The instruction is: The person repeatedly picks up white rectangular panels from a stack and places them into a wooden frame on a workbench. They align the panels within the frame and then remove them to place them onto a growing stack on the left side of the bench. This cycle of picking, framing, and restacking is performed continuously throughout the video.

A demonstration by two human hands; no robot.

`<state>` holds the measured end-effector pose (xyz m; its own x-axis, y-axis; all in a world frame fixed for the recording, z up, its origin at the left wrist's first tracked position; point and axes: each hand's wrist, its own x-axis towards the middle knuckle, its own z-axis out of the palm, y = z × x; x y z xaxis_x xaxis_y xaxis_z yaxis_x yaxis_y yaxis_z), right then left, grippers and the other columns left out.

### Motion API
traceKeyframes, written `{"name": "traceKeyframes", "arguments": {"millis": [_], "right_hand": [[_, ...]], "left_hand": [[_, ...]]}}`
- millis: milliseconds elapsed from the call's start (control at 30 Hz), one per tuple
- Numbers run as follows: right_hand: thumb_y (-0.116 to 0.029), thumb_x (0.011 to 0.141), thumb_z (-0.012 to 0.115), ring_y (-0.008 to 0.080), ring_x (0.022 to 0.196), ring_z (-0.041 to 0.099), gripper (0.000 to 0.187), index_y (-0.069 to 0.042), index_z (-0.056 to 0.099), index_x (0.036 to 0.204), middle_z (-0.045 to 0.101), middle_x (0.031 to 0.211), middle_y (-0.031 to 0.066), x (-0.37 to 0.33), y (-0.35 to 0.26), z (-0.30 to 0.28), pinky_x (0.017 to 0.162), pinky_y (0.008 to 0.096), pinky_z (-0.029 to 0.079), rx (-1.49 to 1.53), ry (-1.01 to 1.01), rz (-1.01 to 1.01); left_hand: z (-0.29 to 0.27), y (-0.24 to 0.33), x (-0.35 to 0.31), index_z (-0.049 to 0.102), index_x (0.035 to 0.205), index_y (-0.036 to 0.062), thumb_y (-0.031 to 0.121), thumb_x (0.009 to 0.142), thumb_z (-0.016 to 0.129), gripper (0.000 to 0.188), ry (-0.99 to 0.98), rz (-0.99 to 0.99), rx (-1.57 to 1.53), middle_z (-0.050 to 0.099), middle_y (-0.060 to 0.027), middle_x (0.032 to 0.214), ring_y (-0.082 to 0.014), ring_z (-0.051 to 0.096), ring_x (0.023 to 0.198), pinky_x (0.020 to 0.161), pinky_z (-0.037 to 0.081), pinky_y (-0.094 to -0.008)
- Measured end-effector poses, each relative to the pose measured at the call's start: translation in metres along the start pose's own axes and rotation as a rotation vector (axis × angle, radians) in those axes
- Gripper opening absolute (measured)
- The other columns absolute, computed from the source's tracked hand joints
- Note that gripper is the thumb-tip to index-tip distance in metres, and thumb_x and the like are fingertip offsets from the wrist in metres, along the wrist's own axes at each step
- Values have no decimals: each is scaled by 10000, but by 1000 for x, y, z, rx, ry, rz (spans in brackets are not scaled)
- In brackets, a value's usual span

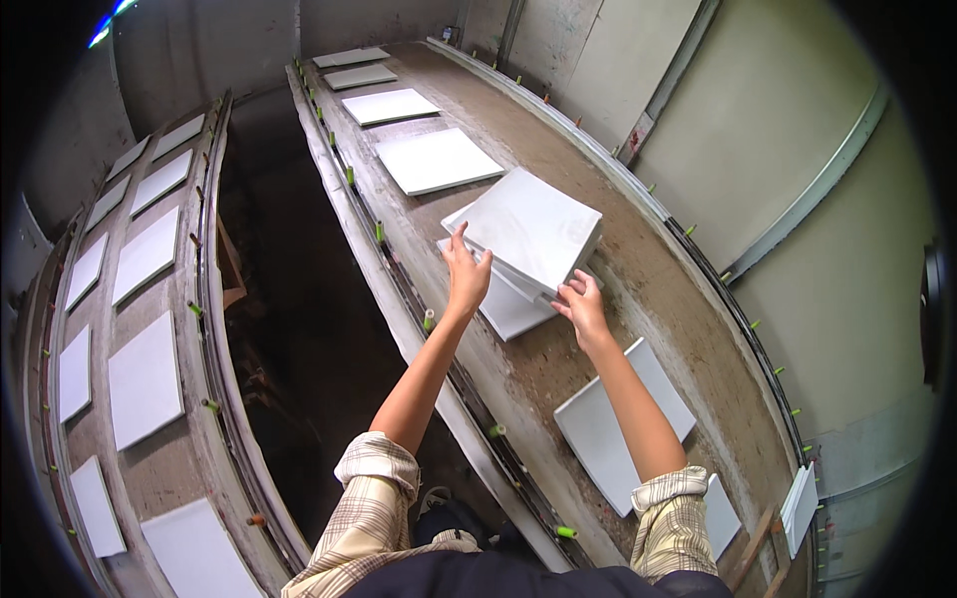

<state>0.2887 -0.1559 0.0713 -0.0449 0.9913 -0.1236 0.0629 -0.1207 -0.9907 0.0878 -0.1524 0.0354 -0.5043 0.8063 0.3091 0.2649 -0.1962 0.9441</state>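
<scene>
A stack of thin white square panels (533, 224) is tilted over the long table, its layers slightly fanned at the near edge. My left hand (467, 274) grips the stack's left edge, thumb and forefinger showing at its border; the other fingers are partly hidden. At the near right corner, my right hand (585, 307) pinches the layers between thumb and fingers. Beneath the stack lies another white panel (513, 309), mostly covered. A single white panel (439, 159) rests flat just beyond, and another panel (598, 429) lies nearer, partly behind my right forearm.
The long table (658, 289) has rails with green pegs (380, 231) along its edges. More white panels (389, 106) lie farther up it. Across a dark aisle (289, 249) on the left, a second table carries rows of panels (145, 379). Several panels (797, 508) lean at the right edge.
</scene>
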Motion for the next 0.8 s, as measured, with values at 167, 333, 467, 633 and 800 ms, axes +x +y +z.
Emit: {"name": "traceKeyframes", "arguments": {"millis": [167,333,467,633,800], "right_hand": [[-36,801,607,259,1064,471,701,-30,183,1360,249,1282,181,14,3,23,801,342,532,32,66,10],[-63,840,574,267,1085,467,729,-38,73,1368,299,1289,197,16,14,14,827,377,516,45,92,-75],[-118,843,584,268,1076,476,770,-47,33,1378,332,1279,189,-4,-20,3,824,397,518,208,49,-86],[-123,789,622,296,1186,419,763,50,153,1366,414,1266,253,-34,-56,-74,1013,393,318,253,169,50],[-46,826,559,198,1083,501,471,52,363,1242,509,1199,153,-138,-115,-161,950,301,362,133,173,-202]], "left_hand": [[4,10,22,113,1392,240,-18,781,581,812,-1,-169,-119,237,-230,1205,-321,509,987,747,550,-316],[14,15,14,20,1388,219,-90,738,533,883,-132,-147,-510,211,-227,1221,-248,545,847,642,562,-286],[17,39,-3,-57,1368,221,-103,735,490,897,-152,-83,-652,211,-217,1248,-212,551,811,653,557,-295],[21,83,-48,-122,1358,216,-44,805,474,854,-369,-152,-760,293,-232,1193,-173,553,694,706,532,-325],[38,123,-118,-33,1384,204,40,877,436,710,-700,-352,-897,339,-182,1213,-246,501,1061,898,478,-448]]}}
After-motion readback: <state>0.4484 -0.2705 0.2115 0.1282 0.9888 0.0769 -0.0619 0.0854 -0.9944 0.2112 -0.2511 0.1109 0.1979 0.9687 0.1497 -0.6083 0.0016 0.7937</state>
